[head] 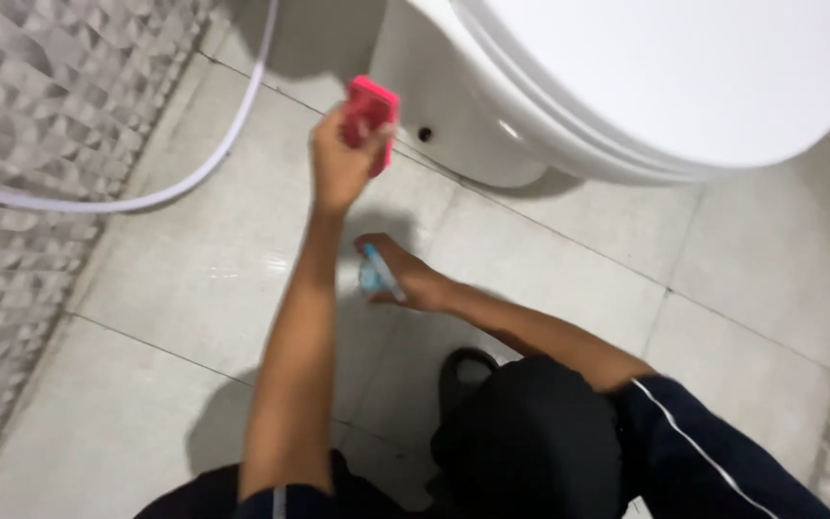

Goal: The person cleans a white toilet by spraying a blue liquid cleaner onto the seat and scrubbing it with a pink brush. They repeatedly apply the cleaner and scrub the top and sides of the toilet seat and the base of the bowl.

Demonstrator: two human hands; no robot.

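Toilet (492,106) base, white, stands just beyond the fingertips of the left hand (343,159), whose fingers are closed around a pink sponge (372,115) held against the porcelain near a small dark hole. Firm, flat contact would likely wipe best. Nearer the body, the right hand (405,279) is wrapped around a small blue spray bottle (374,272), low over the floor tiles (184,288).
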